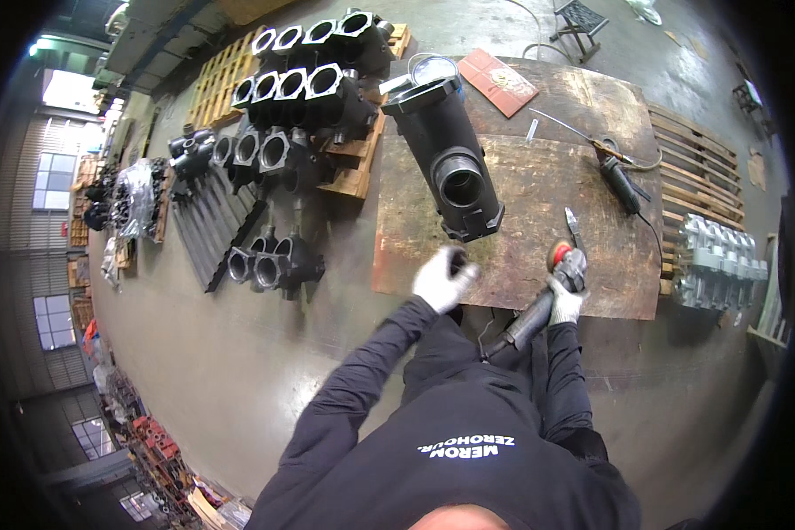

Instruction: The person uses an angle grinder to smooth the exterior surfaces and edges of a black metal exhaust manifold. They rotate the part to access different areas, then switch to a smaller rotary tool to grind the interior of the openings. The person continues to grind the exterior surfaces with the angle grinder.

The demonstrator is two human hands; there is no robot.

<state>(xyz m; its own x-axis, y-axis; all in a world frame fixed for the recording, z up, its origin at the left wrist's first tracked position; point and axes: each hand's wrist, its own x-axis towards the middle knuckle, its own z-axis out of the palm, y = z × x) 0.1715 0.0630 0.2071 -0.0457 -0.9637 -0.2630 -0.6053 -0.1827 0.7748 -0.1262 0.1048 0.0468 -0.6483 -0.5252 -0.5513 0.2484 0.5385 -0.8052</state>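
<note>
Sweatshirt: black, nearest
Right grip: clamped on grinder
Left grip: blurred, can't tell
Black casting: on table, beyond left grip
Grinder step: apparently readying
Disc next: probably needs bringing to casting

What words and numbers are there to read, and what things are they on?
Black top: two lines of white lettering, plain to see, but I won't copy them out.
Power tool: no lettering I can make out.
Red board: any marks are too small to read.
</note>
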